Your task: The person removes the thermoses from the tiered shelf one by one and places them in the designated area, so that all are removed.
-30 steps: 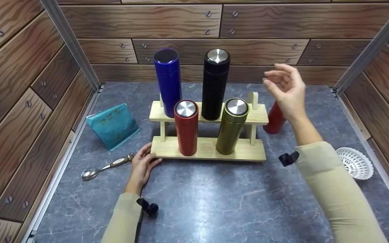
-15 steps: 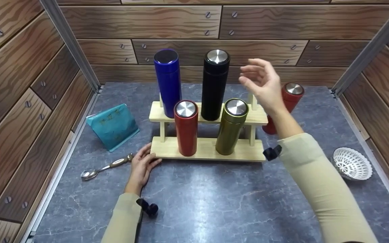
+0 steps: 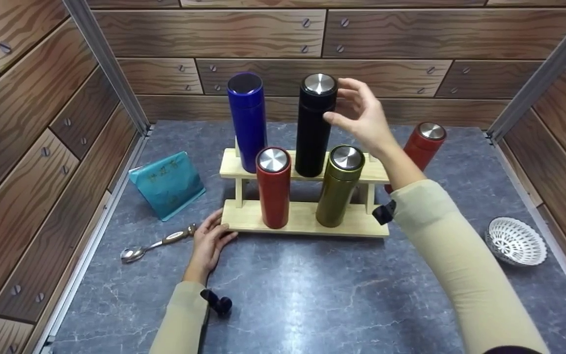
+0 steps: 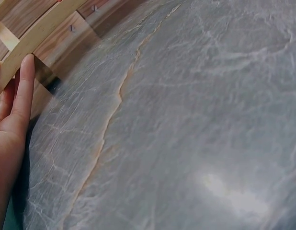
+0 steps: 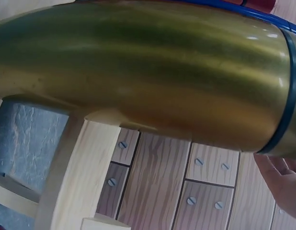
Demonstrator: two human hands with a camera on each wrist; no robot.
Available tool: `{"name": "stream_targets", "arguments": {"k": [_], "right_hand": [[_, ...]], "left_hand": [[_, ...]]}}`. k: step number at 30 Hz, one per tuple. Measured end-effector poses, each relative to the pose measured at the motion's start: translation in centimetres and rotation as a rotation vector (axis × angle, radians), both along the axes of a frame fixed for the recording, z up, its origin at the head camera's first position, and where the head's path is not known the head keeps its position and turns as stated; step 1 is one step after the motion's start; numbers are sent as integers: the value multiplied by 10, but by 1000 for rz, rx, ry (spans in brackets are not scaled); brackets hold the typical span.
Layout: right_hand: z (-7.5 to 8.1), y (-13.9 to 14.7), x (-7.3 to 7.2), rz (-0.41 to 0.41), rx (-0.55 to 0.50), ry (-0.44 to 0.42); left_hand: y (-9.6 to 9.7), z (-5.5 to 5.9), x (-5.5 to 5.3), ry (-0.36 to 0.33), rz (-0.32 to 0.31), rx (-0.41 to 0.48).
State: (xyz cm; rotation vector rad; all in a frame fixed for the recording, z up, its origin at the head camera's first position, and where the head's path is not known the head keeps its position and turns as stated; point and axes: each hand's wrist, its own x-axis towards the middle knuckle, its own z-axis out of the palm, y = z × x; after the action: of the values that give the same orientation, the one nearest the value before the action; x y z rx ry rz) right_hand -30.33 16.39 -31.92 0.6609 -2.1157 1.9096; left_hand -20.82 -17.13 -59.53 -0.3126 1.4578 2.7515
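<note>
In the head view my left hand [image 3: 209, 244] grips the left front corner of a two-tier wooden rack [image 3: 305, 231], its fingers under the lower board in the left wrist view. My right hand [image 3: 364, 118] is around the right side of a black thermos [image 3: 311, 137], on the upper tier. Its thumb overlaps the bottle's edge just below the steel lid, with the other fingers curved behind. To the left on that tier stands a blue thermos [image 3: 248, 128]. A red thermos [image 3: 274, 196] and an olive-gold thermos [image 3: 334, 196] stand upright on the lower board.
Behind my right forearm stands another red thermos [image 3: 423, 147], partly hidden. A white woven basket [image 3: 516, 241] lies at the right. A teal pouch [image 3: 167, 187] and a spoon [image 3: 157, 243] with a brown handle are left of the rack. Wood-patterned walls enclose the table.
My right hand has moved left from near the red thermos at the right to the black thermos. My left hand has stayed at the rack's corner.
</note>
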Motion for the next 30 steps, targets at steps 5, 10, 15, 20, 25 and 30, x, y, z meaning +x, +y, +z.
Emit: {"name": "stream_targets", "arguments": {"k": [5, 10, 15, 20, 25, 30], "right_hand": [[9, -10, 6, 6, 77, -34], [6, -14, 0, 6, 72, -39], [1, -16, -9, -20, 64, -45], [-2, -17, -12, -48, 55, -11], [-4, -13, -12, -86, 17, 1], [1, -4, -11, -105, -13, -24]], "left_hand": [[0, -2, 1, 3, -1, -2], [1, -1, 0, 10, 1, -10], [0, -1, 0, 9, 3, -18], [0, -1, -1, 10, 11, -18], [2, -1, -1, 14, 3, -14], [1, 0, 0, 8, 8, -17]]}}
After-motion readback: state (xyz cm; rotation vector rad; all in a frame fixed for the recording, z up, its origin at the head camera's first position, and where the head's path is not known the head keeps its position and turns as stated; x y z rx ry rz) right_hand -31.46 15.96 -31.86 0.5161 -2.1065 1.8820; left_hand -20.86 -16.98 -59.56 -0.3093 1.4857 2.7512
